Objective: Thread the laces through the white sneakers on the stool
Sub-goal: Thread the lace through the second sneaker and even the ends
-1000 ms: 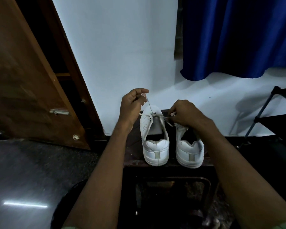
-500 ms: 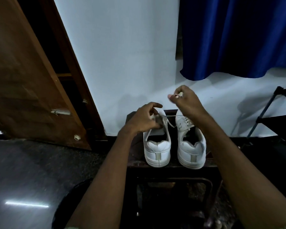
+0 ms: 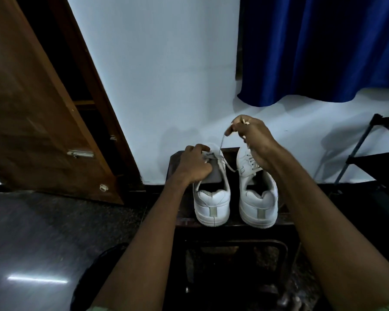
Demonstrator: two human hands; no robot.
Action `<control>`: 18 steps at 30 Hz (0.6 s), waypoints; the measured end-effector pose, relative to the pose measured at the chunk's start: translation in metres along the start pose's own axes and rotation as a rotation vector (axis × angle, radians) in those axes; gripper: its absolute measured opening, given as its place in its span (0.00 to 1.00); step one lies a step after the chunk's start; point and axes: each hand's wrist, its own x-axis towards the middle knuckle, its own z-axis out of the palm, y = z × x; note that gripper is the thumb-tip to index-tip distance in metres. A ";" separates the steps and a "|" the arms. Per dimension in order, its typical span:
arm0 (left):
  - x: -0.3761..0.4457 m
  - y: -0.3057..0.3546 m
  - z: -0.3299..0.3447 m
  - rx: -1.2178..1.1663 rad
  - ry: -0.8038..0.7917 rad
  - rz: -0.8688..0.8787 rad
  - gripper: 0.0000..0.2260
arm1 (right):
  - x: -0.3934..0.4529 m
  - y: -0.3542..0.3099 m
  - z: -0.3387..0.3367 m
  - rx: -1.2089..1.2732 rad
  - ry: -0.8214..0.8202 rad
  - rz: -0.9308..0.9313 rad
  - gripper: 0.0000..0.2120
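Two white sneakers stand side by side on a dark stool [image 3: 184, 222], heels toward me. My left hand [image 3: 194, 163] rests curled on the front of the left sneaker [image 3: 212, 202], its fingers pinching the lace at the eyelets. My right hand [image 3: 250, 136] is raised above the right sneaker [image 3: 258, 203] and pinches one end of the white lace [image 3: 221, 142], which runs taut down to the left sneaker. Another stretch of the lace crosses the gap between the shoes. The right sneaker is laced.
The stool stands against a white wall [image 3: 157, 75]. A brown wooden door [image 3: 32, 108] leans open at the left. A blue curtain [image 3: 319, 46] hangs at the upper right, and a black rack [image 3: 368, 158] stands at the far right. Dark polished floor [image 3: 43, 243] spreads left.
My left hand came down from holding the lace up and now rests on the left sneaker. My right hand rose from the shoes, drawing the lace end upward.
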 end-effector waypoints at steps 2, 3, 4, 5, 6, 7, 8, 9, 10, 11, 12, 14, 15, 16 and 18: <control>-0.001 0.001 0.002 0.002 0.001 -0.013 0.23 | -0.001 0.000 0.001 0.148 0.007 0.032 0.13; -0.002 0.002 0.002 0.010 -0.003 -0.021 0.23 | 0.000 0.003 0.002 0.221 0.011 0.047 0.14; -0.002 0.003 0.002 0.016 -0.009 -0.029 0.23 | 0.001 0.005 0.004 0.282 0.025 0.060 0.14; -0.003 0.004 0.003 0.024 -0.016 -0.037 0.23 | 0.003 0.007 0.007 0.334 0.045 0.073 0.14; -0.003 0.005 0.004 0.029 -0.022 -0.043 0.23 | 0.003 0.008 0.010 0.404 0.058 0.087 0.15; -0.002 0.005 0.005 0.030 -0.028 -0.048 0.23 | 0.004 0.011 0.013 0.506 0.061 0.111 0.15; -0.002 0.005 0.006 0.026 -0.030 -0.052 0.23 | 0.005 0.012 0.016 0.615 0.064 0.145 0.16; -0.001 0.005 0.008 0.019 -0.033 -0.057 0.23 | 0.004 0.012 0.019 0.703 0.065 0.182 0.16; -0.001 0.004 0.009 0.012 -0.035 -0.060 0.24 | 0.003 0.012 0.021 0.777 0.062 0.209 0.16; -0.002 0.004 0.010 0.008 -0.037 -0.066 0.24 | 0.002 0.012 0.024 0.828 0.050 0.227 0.16; -0.002 0.004 0.011 0.001 -0.039 -0.070 0.24 | 0.001 0.010 0.025 0.856 0.030 0.241 0.16; -0.001 0.003 0.012 -0.022 -0.034 -0.075 0.24 | 0.001 0.007 0.023 0.791 -0.001 0.269 0.16; -0.002 0.004 0.012 -0.026 -0.031 -0.073 0.24 | 0.001 0.005 0.019 0.689 -0.027 0.286 0.17; -0.003 0.004 0.011 -0.028 -0.036 -0.078 0.23 | 0.000 0.001 0.015 0.557 -0.069 0.303 0.18; -0.004 0.003 0.007 -0.053 -0.052 -0.093 0.23 | -0.004 -0.012 0.005 0.246 -0.139 0.320 0.22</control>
